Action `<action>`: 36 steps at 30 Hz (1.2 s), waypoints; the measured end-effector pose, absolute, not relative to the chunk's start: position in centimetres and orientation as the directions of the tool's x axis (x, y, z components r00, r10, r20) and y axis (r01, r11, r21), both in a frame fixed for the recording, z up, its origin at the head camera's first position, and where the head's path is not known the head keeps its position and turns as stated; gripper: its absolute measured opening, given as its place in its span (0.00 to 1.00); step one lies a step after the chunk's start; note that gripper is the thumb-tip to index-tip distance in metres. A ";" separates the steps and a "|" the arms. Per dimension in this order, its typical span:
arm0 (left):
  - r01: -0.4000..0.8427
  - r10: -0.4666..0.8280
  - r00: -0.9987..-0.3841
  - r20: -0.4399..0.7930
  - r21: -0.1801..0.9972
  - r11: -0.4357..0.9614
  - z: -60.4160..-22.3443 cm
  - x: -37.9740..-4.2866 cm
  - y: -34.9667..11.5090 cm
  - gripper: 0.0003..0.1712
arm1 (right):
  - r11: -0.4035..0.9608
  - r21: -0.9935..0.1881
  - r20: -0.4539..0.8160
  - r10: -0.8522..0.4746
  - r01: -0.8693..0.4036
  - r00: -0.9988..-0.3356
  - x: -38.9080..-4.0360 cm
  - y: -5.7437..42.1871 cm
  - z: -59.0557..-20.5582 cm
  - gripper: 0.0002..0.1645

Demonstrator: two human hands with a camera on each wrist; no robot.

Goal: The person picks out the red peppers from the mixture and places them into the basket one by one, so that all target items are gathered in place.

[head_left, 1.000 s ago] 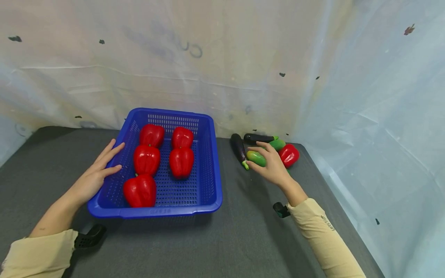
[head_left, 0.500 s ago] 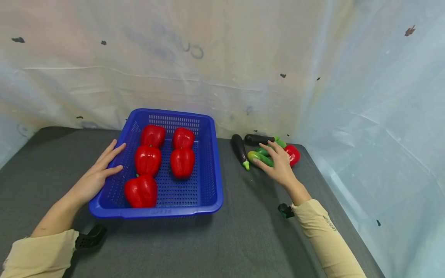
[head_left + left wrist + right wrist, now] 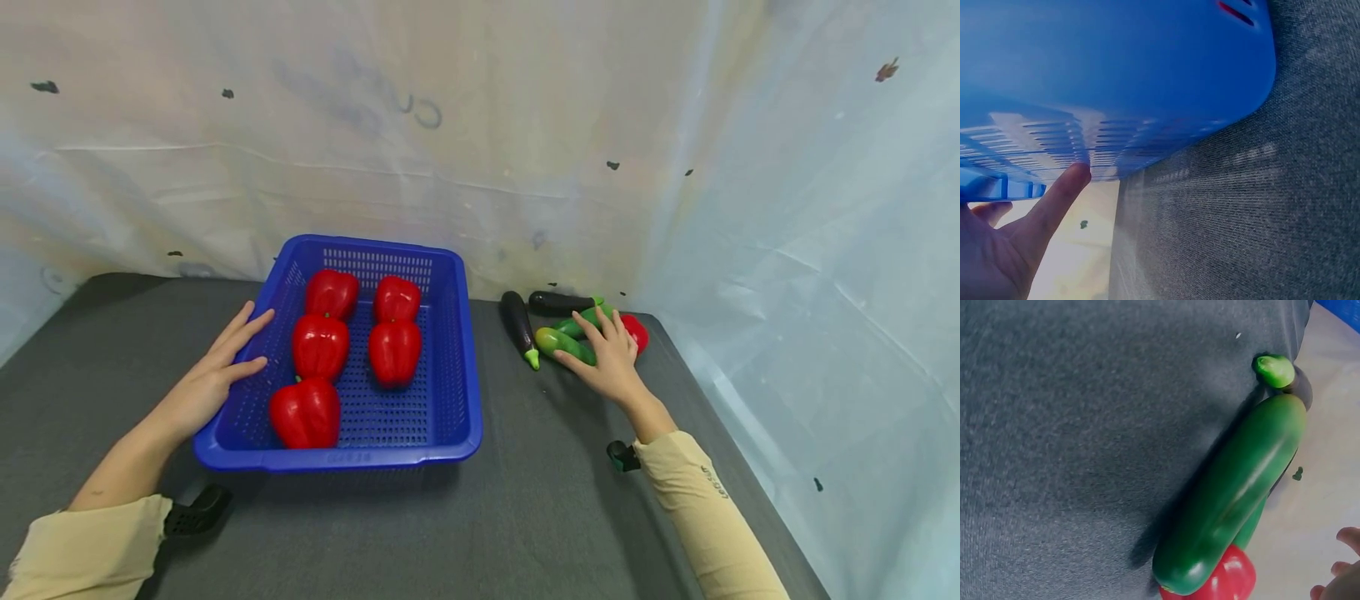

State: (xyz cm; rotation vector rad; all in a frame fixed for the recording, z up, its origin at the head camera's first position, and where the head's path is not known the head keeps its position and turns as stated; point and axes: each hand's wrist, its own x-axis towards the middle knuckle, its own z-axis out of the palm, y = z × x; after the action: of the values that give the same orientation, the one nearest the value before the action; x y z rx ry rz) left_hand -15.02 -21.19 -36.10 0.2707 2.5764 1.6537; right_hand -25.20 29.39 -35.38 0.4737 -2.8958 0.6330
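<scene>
My left hand (image 3: 198,387) lies at the left rim of a blue plastic basket (image 3: 450,450), its fingers spread and nearly straight. Several red bell peppers (image 3: 394,352) sit inside. In the left wrist view a finger (image 3: 1057,200) shows against the perforated wall. My right hand (image 3: 617,367), fingers spread, hovers over the vegetables on the right, gripping nothing. Nearest to it are a green cucumber (image 3: 566,343) and a second cucumber (image 3: 573,327) behind. A red bell pepper (image 3: 637,331) is partly hidden by the hand. In the right wrist view, fingertips (image 3: 1349,537) appear apart from the front cucumber (image 3: 1235,494).
Two eggplants lie near the back edge: one eggplant (image 3: 517,325) points toward me, the other eggplant (image 3: 558,303) lies sideways. The grey table (image 3: 480,533) meets plastic sheeting (image 3: 480,125) at the back and another sheet (image 3: 825,292) on the right.
My right hand has shifted right, from above the front cucumber's left end toward the red bell pepper, uncovering more of both cucumbers. My left hand and the basket stay nearly the same.
</scene>
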 end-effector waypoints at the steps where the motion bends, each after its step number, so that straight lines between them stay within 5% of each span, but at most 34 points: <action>1: 0.111 0.182 -0.983 0.038 0.906 0.409 -36.1 -15.0 -21.2 0.34 | 0.864 -0.386 0.197 -0.267 -0.325 -0.943 -25.2 29.5 -35.4 0.45; 36: 0.127 0.177 -0.982 0.063 0.916 0.380 -36.2 -14.8 -21.1 0.34 | 0.871 -0.477 0.133 -0.057 -0.114 -0.989 -27.3 33.6 -36.9 0.47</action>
State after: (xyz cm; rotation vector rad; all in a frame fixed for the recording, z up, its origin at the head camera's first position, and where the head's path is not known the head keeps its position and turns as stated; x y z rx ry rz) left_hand -14.84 -21.14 -36.21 0.2836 2.5721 1.7005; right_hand -27.32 33.58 -36.86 0.1341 -2.9270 0.7566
